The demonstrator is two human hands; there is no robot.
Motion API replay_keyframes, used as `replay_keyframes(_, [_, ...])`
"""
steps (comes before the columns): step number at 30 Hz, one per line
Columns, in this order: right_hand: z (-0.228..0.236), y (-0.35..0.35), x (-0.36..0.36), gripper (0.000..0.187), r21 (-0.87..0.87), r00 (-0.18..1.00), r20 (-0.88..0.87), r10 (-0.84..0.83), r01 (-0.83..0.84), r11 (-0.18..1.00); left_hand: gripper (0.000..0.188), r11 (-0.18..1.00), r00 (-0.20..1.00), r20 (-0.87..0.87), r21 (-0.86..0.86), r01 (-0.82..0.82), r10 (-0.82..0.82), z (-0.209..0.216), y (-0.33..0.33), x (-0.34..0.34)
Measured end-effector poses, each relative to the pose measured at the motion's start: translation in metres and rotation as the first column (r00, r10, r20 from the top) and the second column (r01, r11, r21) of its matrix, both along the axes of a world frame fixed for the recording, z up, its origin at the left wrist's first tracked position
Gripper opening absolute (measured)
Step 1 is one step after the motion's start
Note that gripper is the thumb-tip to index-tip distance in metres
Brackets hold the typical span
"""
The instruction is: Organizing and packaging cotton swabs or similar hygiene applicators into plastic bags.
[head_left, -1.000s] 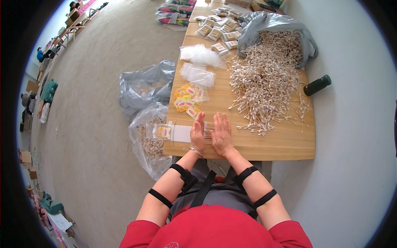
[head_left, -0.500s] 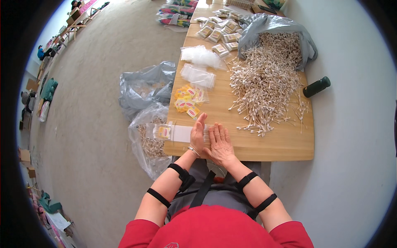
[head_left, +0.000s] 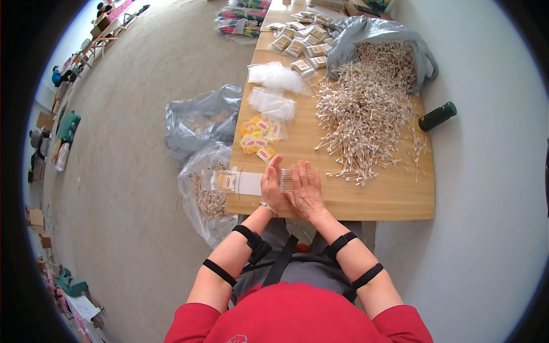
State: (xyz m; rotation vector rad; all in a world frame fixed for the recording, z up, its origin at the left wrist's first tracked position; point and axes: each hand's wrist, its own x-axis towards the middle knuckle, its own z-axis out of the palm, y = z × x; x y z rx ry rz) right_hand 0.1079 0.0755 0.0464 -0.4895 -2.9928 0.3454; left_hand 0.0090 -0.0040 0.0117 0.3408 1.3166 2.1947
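A flat row of cotton swabs [head_left: 287,179] lies at the table's near edge, between my two hands. My left hand [head_left: 271,184] stands on its edge with straight fingers at the row's left side. Spread flat, palm down, my right hand [head_left: 307,190] borders the row on the right, partly over it. Left of my left hand is a white strip [head_left: 250,183]. A clear bag of swabs with a yellow card [head_left: 225,181] sits at the strip's left end, over the table edge. A large heap of loose cotton swabs [head_left: 366,117] spreads to the right.
Yellow cards [head_left: 258,139], clear empty bags [head_left: 272,105] and filled packets [head_left: 309,40] line the table's left side. A grey plastic bag [head_left: 426,51] holds part of the heap. A dark green bottle [head_left: 437,116] is by the wall. Plastic bags [head_left: 203,123] stand left of the table.
My right hand has shifted slightly right, away from my left hand, and more of the swab row shows between them. The left hand stays nearly in place.
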Motion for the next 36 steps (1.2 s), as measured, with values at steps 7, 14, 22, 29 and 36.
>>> replay_keyframes(7, [-0.011, 0.020, -0.007, 0.062, -0.562, 0.890, -0.387, -0.241, -0.020, 0.827, 0.061, 1.000, 0.998, -0.057, -0.020, 0.013, -0.014, 0.005, 0.007, -0.003])
replay_keyframes(14, [-0.013, 0.008, -0.027, 0.051, -0.834, 0.681, -0.456, -0.573, -0.104, 0.541, 0.062, 0.997, 0.989, -0.133, -0.050, 0.055, -0.062, -0.001, 0.004, 0.000])
replay_keyframes(22, [-0.024, 0.020, -0.022, 0.042, -0.659, 0.760, -0.482, -0.435, 0.014, 0.752, 0.057, 0.998, 0.989, -0.147, -0.053, -0.023, 0.015, -0.001, 0.006, 0.003])
replay_keyframes(29, [-0.019, 0.021, -0.014, 0.037, -0.600, 0.847, -0.439, -0.299, -0.029, 0.800, 0.057, 1.000, 0.994, -0.110, -0.025, -0.012, 0.009, -0.004, 0.006, 0.000])
replay_keyframes(36, [-0.011, 0.017, -0.017, 0.040, -0.848, 0.719, -0.406, -0.564, -0.066, 0.526, 0.059, 0.999, 0.992, -0.122, -0.036, 0.009, -0.013, 0.000, 0.004, 0.002])
